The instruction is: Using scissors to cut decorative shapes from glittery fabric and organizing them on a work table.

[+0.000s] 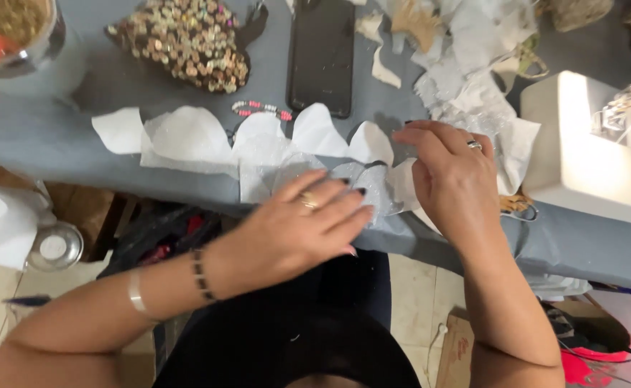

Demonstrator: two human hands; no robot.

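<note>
My left hand (297,226) lies flat, fingers together, pressing on a sheer glittery piece of fabric (362,183) at the near edge of the grey-blue table (64,144). My right hand (455,176) rests beside it, fingers curled down on the same fabric and on a white petal-shaped piece (401,183). A row of white petal-shaped fabric pieces (186,136) stretches left from my hands. Both hands wear a ring; the left wrist carries bracelets.
A black phone (321,54) lies face down at the back, beside a sequinned gold piece (186,43) and a beaded bracelet (261,109). A white sewing machine (592,151) stands at the right. White scraps (473,50) are heaped behind. A metal container (21,43) sits far left.
</note>
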